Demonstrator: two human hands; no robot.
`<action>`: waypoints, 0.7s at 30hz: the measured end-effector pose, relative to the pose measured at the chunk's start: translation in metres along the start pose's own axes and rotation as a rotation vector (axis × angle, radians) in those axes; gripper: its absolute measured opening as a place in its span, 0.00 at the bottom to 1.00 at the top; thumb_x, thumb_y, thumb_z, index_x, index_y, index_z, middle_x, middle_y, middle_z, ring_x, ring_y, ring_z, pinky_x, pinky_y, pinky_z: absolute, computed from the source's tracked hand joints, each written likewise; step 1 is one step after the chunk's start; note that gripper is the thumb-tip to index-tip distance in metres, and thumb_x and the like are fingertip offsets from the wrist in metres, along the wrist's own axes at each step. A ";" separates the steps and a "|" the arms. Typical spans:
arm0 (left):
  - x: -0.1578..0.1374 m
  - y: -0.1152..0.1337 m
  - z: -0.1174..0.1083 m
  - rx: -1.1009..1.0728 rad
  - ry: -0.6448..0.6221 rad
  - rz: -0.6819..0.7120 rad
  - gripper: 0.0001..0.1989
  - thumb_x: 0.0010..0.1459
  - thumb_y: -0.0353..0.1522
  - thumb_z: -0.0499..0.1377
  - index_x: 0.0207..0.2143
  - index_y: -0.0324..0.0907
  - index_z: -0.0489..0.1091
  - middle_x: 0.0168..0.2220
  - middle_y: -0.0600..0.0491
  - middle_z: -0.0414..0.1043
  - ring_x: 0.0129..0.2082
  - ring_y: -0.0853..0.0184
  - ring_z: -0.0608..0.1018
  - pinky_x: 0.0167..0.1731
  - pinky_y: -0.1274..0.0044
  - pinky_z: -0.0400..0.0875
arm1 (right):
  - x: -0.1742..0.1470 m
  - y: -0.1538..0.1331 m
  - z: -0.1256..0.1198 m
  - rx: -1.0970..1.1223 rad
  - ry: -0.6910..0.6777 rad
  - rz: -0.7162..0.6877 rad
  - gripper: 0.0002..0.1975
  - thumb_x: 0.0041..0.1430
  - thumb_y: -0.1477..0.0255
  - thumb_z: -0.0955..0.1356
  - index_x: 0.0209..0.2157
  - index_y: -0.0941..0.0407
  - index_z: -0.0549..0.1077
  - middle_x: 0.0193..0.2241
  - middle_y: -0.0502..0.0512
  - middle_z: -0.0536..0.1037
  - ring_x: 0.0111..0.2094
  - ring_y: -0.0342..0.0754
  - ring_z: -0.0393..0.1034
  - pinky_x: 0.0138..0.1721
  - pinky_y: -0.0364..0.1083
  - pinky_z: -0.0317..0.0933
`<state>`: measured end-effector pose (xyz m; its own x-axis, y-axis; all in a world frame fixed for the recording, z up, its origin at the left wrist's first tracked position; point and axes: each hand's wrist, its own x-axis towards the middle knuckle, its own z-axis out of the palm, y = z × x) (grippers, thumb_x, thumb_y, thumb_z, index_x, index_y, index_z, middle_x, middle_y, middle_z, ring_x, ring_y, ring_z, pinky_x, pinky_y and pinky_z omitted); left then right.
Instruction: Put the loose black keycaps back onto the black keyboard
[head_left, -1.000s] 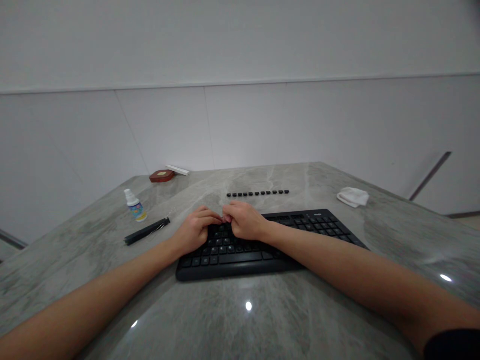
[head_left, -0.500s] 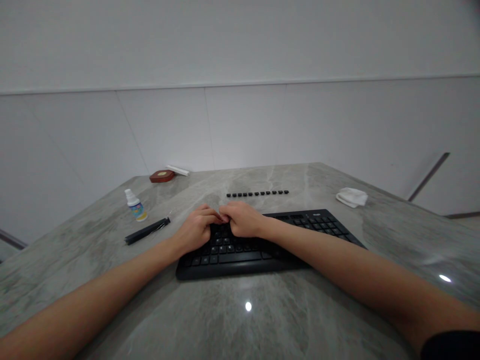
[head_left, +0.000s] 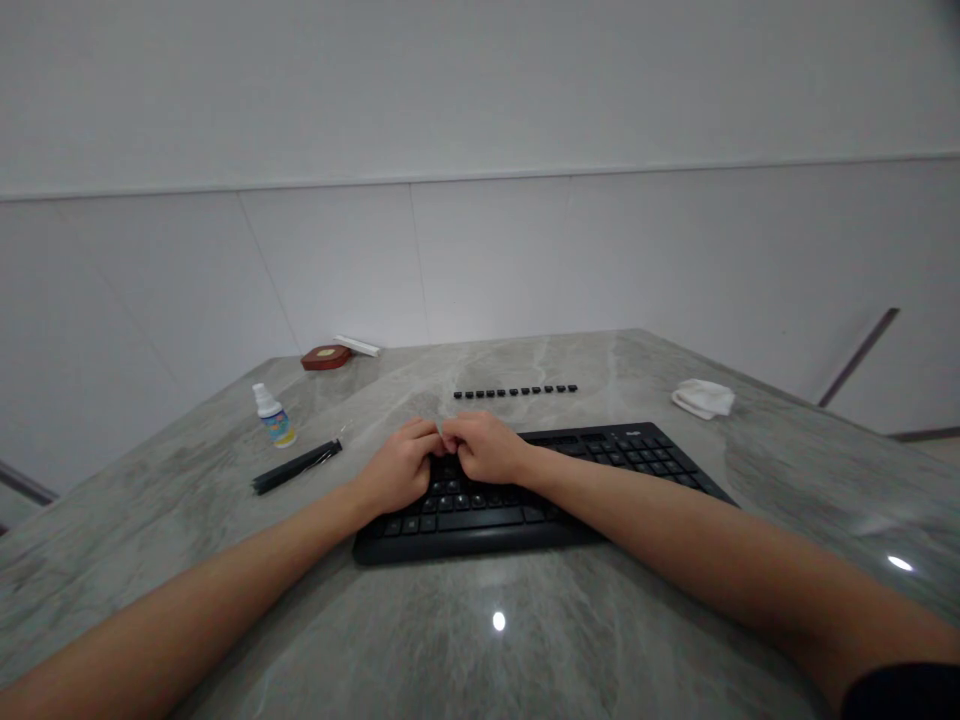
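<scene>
A black keyboard lies on the marbled table under both hands. My left hand is over its upper left part, fingers curled and closed. Right beside it, my right hand is also closed, its fingertips meeting those of the left. Whatever the fingertips hold or press is hidden from view. Behind the keyboard, several small black keycaps stand in a straight row.
Left of the keyboard lie a black thin object in clear wrapping and a white spray bottle. A reddish-brown case and a white strip sit at the back left. A white cloth lies at right.
My left hand's fingers have curled in more tightly against the right hand's fingertips. The view has tilted slightly; the keycap row and other objects stay in place.
</scene>
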<state>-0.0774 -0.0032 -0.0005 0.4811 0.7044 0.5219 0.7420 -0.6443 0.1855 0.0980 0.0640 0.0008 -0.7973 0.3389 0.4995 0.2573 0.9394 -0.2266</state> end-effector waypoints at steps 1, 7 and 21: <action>-0.001 0.000 0.000 -0.001 -0.003 -0.008 0.17 0.44 0.17 0.47 0.30 0.40 0.69 0.33 0.50 0.69 0.38 0.63 0.71 0.40 0.70 0.69 | -0.001 0.001 0.000 0.005 0.016 0.006 0.09 0.45 0.84 0.61 0.26 0.57 0.67 0.24 0.51 0.70 0.28 0.44 0.62 0.32 0.42 0.55; -0.003 0.001 -0.001 0.033 -0.013 -0.051 0.18 0.47 0.18 0.47 0.35 0.41 0.70 0.36 0.50 0.69 0.40 0.63 0.72 0.43 0.70 0.70 | -0.001 0.001 0.000 -0.028 0.012 0.108 0.10 0.47 0.83 0.61 0.27 0.58 0.71 0.26 0.53 0.73 0.30 0.45 0.65 0.36 0.43 0.57; 0.001 -0.017 0.006 0.202 -0.175 -0.392 0.19 0.60 0.37 0.52 0.52 0.41 0.64 0.49 0.45 0.68 0.51 0.55 0.68 0.51 0.63 0.62 | 0.000 -0.003 0.003 -0.087 -0.044 0.140 0.09 0.51 0.81 0.62 0.27 0.58 0.73 0.28 0.54 0.73 0.32 0.46 0.66 0.35 0.43 0.57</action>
<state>-0.0864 0.0106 -0.0082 0.2052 0.9336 0.2937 0.9509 -0.2612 0.1658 0.0954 0.0607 -0.0006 -0.7730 0.4664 0.4301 0.4126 0.8845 -0.2176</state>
